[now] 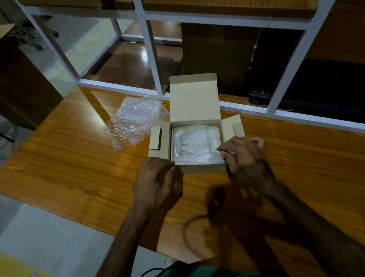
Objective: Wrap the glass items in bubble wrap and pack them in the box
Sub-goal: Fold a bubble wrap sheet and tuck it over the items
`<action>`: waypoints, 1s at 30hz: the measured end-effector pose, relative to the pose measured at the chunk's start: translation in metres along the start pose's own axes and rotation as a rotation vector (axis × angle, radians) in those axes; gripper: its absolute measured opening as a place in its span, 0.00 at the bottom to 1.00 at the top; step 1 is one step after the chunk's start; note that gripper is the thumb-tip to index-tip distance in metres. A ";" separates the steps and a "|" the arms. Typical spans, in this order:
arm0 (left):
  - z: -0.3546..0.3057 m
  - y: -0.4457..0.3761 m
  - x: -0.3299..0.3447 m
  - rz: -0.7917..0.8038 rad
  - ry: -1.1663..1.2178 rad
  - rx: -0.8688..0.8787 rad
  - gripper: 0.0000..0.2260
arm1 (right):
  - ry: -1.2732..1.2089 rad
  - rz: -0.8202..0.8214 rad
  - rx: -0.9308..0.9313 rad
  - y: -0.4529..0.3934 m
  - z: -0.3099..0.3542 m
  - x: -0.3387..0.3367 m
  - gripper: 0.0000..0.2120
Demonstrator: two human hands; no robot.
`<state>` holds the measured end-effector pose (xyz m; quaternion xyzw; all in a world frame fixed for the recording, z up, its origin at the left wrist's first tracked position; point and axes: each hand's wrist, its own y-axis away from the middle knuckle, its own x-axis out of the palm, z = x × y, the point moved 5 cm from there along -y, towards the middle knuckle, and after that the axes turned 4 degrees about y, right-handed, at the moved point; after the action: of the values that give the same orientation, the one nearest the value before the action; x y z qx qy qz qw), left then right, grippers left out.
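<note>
cardboard box [193, 105] open; both hands at near corners, fingers curled.

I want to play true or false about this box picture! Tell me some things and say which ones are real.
1. The box has its lid open. True.
2. A bubble-wrapped bundle lies inside the box. True.
3. Spare bubble wrap lies right of the box. False: it lies to its left, on the wooden table.
4. The right hand is at the box's near right corner. True.
5. The left hand holds scissors. False: it holds nothing visible.
</note>
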<state>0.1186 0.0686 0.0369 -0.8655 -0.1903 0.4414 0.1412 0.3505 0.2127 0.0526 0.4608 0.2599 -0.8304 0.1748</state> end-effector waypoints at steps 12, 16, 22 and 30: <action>0.060 0.000 -0.046 -0.190 0.120 -0.186 0.08 | -0.067 -0.011 0.071 0.003 0.051 0.041 0.14; 0.114 -0.013 -0.069 -0.217 0.135 -0.370 0.11 | -0.168 -0.064 0.041 -0.015 0.078 0.058 0.12; 0.175 -0.062 -0.059 0.086 -0.140 -0.512 0.24 | -0.191 -0.138 -0.032 -0.042 0.114 0.076 0.09; 0.210 -0.093 -0.013 0.287 -0.350 -0.413 0.18 | -0.153 -0.086 -0.003 -0.063 0.112 0.079 0.12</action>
<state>-0.0789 0.1612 -0.0356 -0.8048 -0.1732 0.5510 -0.1363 0.2012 0.1924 0.0517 0.3841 0.2663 -0.8696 0.1591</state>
